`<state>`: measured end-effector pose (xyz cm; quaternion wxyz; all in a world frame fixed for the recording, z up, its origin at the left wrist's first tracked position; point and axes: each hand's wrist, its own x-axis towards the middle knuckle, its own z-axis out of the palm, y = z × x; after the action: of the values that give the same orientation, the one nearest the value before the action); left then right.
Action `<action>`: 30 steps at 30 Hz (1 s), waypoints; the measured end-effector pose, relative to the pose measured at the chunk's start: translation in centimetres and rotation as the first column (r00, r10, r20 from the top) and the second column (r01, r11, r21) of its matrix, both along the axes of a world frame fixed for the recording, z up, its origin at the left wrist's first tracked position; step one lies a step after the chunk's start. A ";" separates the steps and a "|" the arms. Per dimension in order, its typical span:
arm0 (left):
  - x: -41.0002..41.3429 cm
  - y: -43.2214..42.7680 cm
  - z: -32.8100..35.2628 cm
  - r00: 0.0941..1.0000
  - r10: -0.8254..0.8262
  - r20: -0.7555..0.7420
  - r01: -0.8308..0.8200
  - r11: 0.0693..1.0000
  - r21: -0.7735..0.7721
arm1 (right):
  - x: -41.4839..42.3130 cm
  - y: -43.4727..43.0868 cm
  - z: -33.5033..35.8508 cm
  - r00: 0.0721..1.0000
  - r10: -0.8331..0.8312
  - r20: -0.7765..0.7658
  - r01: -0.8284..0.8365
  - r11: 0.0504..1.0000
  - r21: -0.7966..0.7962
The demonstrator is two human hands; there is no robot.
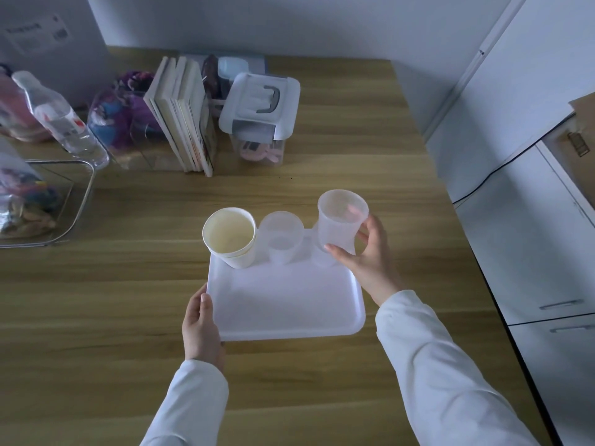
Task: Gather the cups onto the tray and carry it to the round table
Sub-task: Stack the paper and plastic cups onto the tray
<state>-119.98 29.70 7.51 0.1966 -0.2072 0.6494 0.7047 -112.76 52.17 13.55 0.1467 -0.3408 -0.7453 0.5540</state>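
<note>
A white rectangular tray (283,304) lies on the wooden table in front of me. At its far left corner stands a white paper cup (230,239). A small translucent plastic cup (281,236) stands beside it in the middle of the far edge. My right hand (367,252) grips a taller translucent cup (339,220) at the tray's far right corner; whether its base touches the tray is hidden. My left hand (201,326) holds the tray's near left edge, thumb on the rim.
Upright books (183,114), a lidded plastic box (257,111), a water bottle (61,114) and a clear bin (38,194) crowd the table's far left. White cabinets (531,220) run along the right edge. Bare wood surrounds the tray.
</note>
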 end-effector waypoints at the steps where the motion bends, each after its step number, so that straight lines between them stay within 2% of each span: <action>1: 0.0 0.0 0.0 1.000 0.003 0.003 -0.003 1.000 0.008 | -0.1 0.0 -0.1 1.000 0.008 0.006 -0.008 1.000 0.011; 6: -0.2 0.3 0.2 1.000 0.022 0.006 -0.022 1.000 0.017 | -0.3 0.0 -0.6 0.999 0.034 0.000 -0.034 0.999 0.002; 13: -0.3 0.4 0.2 0.999 0.030 0.015 -0.031 0.999 0.016 | 0.9 0.4 -2.0 0.997 0.081 0.009 -0.079 0.988 -0.132; 17: -0.3 0.5 0.3 0.999 0.043 0.021 -0.043 0.999 0.020 | 2.4 0.1 -2.9 0.995 -0.076 0.059 0.085 0.984 -0.160; 20: -0.3 0.6 0.2 0.998 0.047 0.031 -0.048 0.999 0.004 | 3.5 -0.3 -3.4 0.970 -0.190 0.151 0.215 0.962 -0.169; 24: 0.0 0.8 0.0 0.999 0.043 0.025 -0.043 0.999 0.001 | 4.5 -1.3 -3.9 0.945 -0.175 0.275 0.242 0.942 -0.234; 30: 0.9 1.2 0.0 0.999 0.046 0.022 -0.046 0.999 -0.004 | 4.8 -2.0 -4.5 0.955 -0.189 0.229 0.230 0.959 -0.167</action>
<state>-119.11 30.93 7.54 0.1869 -0.2302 0.6436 0.7056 -107.94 50.13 9.00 0.0917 -0.4876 -0.6591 0.5653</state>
